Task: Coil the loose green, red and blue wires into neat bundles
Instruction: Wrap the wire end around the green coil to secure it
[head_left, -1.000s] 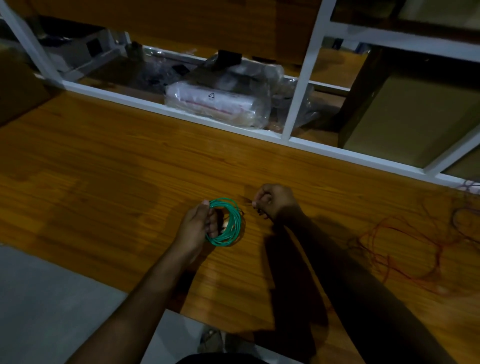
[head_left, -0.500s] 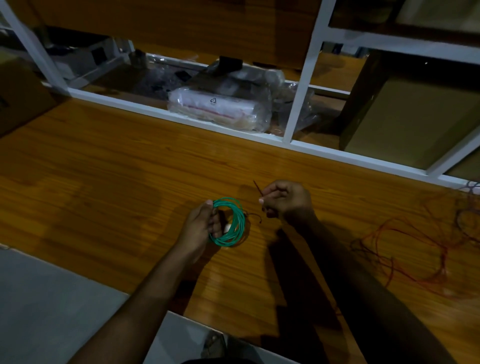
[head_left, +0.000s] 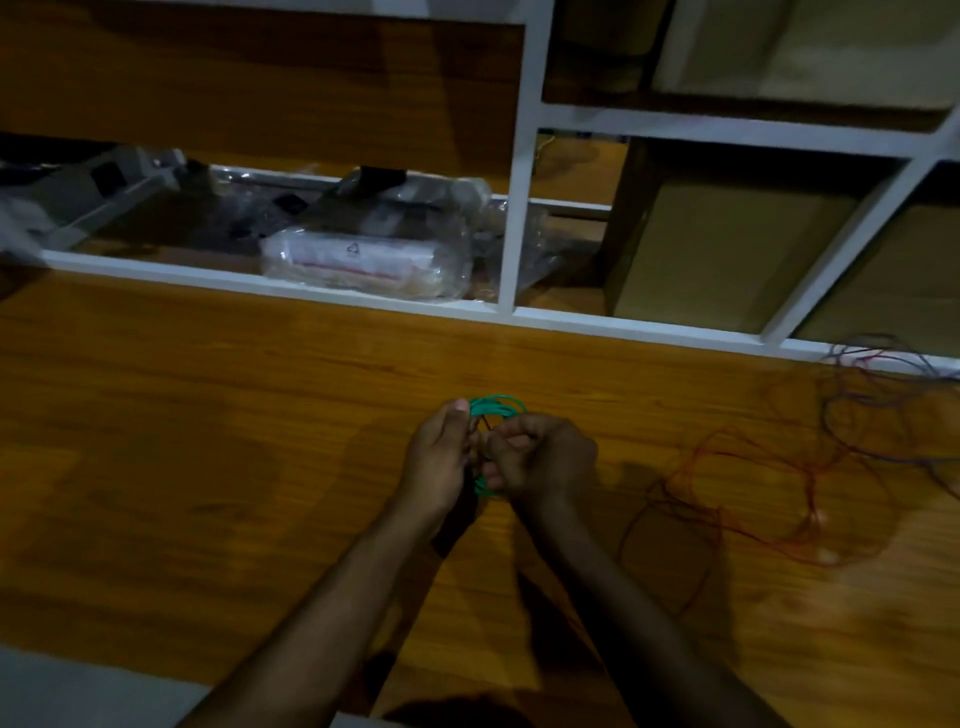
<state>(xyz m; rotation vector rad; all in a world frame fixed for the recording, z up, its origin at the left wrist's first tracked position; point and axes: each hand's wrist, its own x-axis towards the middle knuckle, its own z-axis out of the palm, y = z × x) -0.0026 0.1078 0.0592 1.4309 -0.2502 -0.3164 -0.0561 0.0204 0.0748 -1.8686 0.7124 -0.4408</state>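
A coil of green wire (head_left: 496, 404) is held above the wooden table (head_left: 208, 415), mostly hidden by both hands. My left hand (head_left: 441, 460) grips the coil's left side, thumb up against it. My right hand (head_left: 540, 460) has its fingers curled at the coil's right side, pinching a thin dark tie or wire end there. Loose red wire (head_left: 753, 493) sprawls on the table to the right. A tangle of blue wire (head_left: 872, 410) lies beyond it at the far right.
A white shelf frame (head_left: 514, 208) runs along the table's back edge. Behind it lie plastic-wrapped packages (head_left: 363, 254) and cardboard boxes (head_left: 727, 249). A grey floor strip (head_left: 78, 691) shows at the bottom left.
My right hand has moved left from beside the coil and closed in against it. The view has tilted up and shifted right.
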